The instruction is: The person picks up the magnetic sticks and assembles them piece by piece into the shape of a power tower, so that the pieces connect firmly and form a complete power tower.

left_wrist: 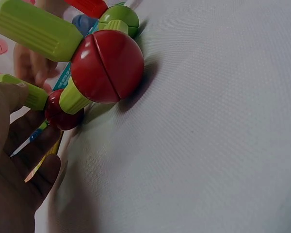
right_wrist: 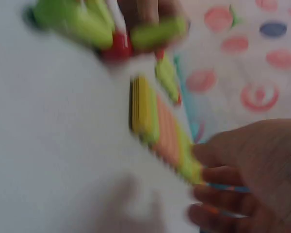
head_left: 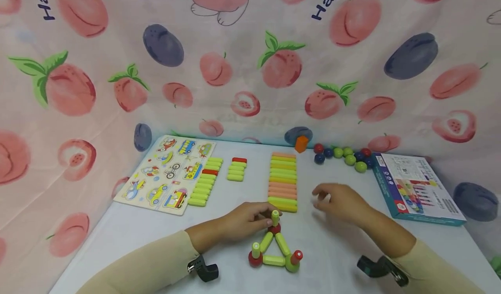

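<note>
A flat triangle of light green sticks point(head_left: 274, 260) joined by balls lies on the table, an upright stick rising from each corner. Two corners have red balls point(head_left: 255, 259); the near right one has a green ball point(head_left: 292, 263) with a red stick point(head_left: 296, 256). My left hand point(head_left: 248, 220) is at the far corner, thumb and fingers holding its upright green stick point(head_left: 275, 218) by the red ball point(left_wrist: 63, 111). Nothing is in my right hand point(head_left: 344, 203); its fingers are loosely bent above the table, right of the row of coloured sticks point(head_left: 282, 181).
At the left lies a picture puzzle board point(head_left: 156, 176), with green and red sticks point(head_left: 203, 183) along its edge. A short stack of sticks point(head_left: 236, 170) is beside it. Toward the back right are an orange block point(head_left: 301, 144), several loose balls point(head_left: 348, 155) and a toy box point(head_left: 420, 189).
</note>
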The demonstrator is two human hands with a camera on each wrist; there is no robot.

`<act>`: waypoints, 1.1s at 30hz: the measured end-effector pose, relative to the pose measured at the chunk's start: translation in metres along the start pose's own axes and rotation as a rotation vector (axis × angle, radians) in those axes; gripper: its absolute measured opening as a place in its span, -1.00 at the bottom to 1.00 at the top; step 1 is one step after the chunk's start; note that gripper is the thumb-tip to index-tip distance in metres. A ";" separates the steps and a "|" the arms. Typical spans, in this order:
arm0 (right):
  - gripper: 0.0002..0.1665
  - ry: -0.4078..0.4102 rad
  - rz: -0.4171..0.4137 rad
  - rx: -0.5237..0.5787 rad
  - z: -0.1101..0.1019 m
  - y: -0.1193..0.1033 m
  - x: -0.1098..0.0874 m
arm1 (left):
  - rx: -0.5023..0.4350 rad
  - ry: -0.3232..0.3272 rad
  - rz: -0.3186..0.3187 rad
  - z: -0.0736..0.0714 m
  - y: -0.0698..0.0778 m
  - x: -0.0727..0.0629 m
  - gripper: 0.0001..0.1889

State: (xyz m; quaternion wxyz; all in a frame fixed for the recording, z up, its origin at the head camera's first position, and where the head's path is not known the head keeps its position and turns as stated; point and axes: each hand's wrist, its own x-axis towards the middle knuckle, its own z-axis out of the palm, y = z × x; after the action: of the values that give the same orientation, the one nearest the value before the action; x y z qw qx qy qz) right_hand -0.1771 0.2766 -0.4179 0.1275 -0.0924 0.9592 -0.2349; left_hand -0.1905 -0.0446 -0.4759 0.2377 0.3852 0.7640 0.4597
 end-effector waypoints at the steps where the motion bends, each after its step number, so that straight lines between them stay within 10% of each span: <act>1: -0.56 0.068 0.013 -0.034 -0.003 0.007 0.011 | -0.001 0.001 0.000 0.000 0.000 0.000 -0.70; 7: -0.29 0.354 0.082 -0.187 -0.003 0.037 0.068 | 0.014 0.002 0.007 0.000 -0.001 -0.001 -0.69; 16: -0.24 0.374 0.137 -0.223 0.009 0.047 0.110 | 0.024 0.003 0.021 -0.001 0.000 0.001 -0.69; 28: -0.45 0.303 0.191 -0.185 0.008 0.036 0.096 | 0.005 -0.018 0.028 0.002 -0.001 0.004 -0.68; 33: -0.52 0.355 -0.074 0.137 0.014 -0.009 0.068 | 0.011 -0.017 0.029 0.000 -0.002 0.002 -0.69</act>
State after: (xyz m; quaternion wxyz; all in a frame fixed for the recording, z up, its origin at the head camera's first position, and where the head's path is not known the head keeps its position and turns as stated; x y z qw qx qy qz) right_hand -0.2365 0.2468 -0.4398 -0.0465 -0.0759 0.9443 -0.3168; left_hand -0.1924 -0.0429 -0.4778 0.2351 0.4016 0.7588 0.4558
